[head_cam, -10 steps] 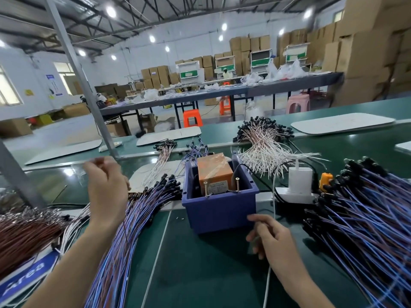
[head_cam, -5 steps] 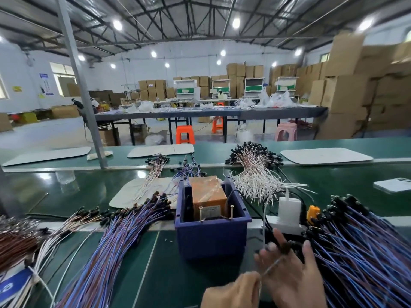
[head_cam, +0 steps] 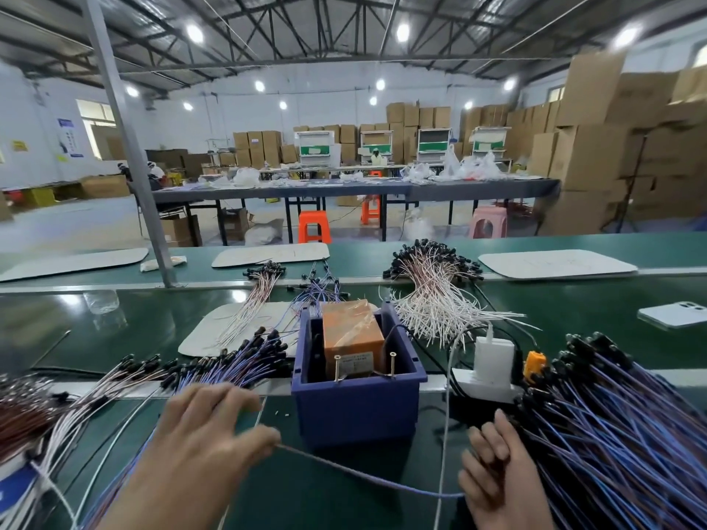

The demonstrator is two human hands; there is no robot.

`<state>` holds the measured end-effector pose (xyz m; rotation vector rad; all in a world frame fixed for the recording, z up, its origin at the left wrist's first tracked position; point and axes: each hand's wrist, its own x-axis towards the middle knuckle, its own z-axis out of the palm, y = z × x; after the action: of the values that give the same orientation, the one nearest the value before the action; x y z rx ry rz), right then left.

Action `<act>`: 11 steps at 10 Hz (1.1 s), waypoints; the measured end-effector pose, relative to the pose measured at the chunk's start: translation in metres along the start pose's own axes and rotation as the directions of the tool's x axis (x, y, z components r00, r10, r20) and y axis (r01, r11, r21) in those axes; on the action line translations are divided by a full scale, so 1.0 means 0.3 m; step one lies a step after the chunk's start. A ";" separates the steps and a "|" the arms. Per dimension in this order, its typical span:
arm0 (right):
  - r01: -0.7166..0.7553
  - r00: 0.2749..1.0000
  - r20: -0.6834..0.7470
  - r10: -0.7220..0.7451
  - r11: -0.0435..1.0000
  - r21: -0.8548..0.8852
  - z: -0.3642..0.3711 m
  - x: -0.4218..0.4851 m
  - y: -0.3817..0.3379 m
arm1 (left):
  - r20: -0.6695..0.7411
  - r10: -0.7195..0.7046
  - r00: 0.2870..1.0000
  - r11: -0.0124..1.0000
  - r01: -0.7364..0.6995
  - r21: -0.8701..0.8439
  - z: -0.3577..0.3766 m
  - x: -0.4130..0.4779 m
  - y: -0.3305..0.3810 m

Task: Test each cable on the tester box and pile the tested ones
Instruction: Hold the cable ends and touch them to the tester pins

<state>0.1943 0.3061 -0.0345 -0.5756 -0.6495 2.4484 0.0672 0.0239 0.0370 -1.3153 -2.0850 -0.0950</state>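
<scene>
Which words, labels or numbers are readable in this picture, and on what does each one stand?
No text is legible.
On the orange tester box, a label: too blurred.
A blue poster at far left: too small.
A yellow sign beside it: too small.

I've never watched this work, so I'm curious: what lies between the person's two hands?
In the head view, one thin cable stretches from the left hand to the right hand, over the green table.

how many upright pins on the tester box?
2. Both stand at the near edge of the orange tester box in the blue bin: left pin, right pin. Any behind the box would be hidden. The cable between left hand and right hand touches neither.
</scene>
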 end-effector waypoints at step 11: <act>0.154 0.982 0.169 -0.081 0.862 -0.482 0.027 -0.039 0.133 | 0.042 0.096 0.994 0.820 -0.056 -0.570 0.257 0.050 0.372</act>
<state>0.1838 0.2671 -0.0470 -0.5310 -1.3550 2.2175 0.1174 0.1206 -0.0452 -1.7656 -2.1405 -0.6970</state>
